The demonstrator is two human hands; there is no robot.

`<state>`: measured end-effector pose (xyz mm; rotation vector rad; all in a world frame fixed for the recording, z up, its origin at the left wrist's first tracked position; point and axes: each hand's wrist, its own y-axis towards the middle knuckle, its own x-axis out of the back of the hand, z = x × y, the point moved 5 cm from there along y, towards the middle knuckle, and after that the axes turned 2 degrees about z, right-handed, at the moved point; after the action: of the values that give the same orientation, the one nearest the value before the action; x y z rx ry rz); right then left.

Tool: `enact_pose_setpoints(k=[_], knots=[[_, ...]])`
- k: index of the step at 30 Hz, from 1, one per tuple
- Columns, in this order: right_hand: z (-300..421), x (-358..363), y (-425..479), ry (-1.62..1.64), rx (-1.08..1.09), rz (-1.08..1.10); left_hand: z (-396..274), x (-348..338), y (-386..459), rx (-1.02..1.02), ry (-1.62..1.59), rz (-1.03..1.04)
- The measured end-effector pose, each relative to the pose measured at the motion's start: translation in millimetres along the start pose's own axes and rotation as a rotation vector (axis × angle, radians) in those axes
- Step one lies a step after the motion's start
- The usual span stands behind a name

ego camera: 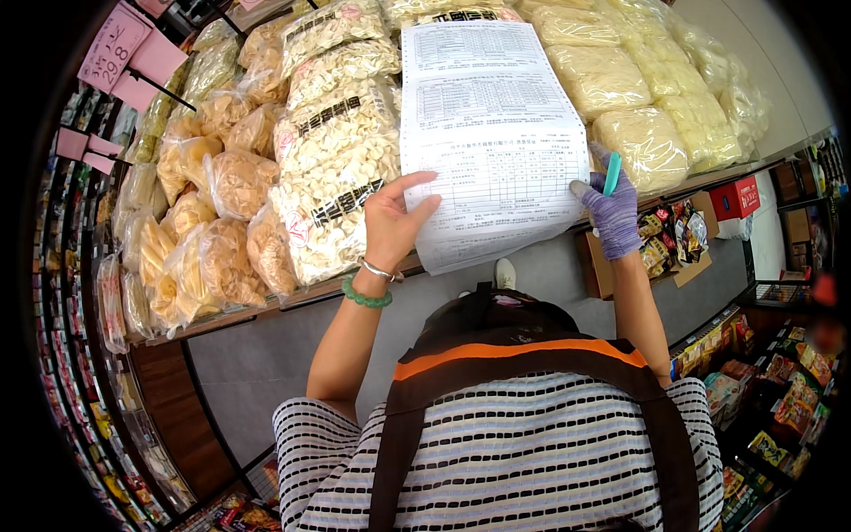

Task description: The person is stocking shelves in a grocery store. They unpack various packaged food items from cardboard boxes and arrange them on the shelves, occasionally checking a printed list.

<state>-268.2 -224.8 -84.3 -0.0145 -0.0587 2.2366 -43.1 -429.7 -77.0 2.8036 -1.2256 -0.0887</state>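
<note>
A long run of printed paper forms (492,126) with punched side edges lies over bagged food, its lower end hanging past the display's front edge. My left hand (392,213), bare, holds the left margin, with thumb and index finger on top and the other fingers hidden. At the right margin my right hand (613,216), in a purple knitted glove, grips the sheet with the thumb on its face. A teal pen-like tool (612,174) sticks up from that same hand; its lower part is hidden. The forms bear tables and writing.
Left of the paper are bags of pale dried slices (332,143) and tan dried goods (239,183); right are packs of dried noodles (638,146). Pink price cards (116,50) stand at left. Below the display's right side sits an open carton (602,266) of snack packets.
</note>
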Motion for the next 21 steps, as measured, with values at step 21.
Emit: enact_pose_setpoints(k=[21], knots=[[10.3,0.6,-9.4,-0.011,-0.027,0.003,-3.5,-2.8,-5.5,0.032,-0.011,0.004]])
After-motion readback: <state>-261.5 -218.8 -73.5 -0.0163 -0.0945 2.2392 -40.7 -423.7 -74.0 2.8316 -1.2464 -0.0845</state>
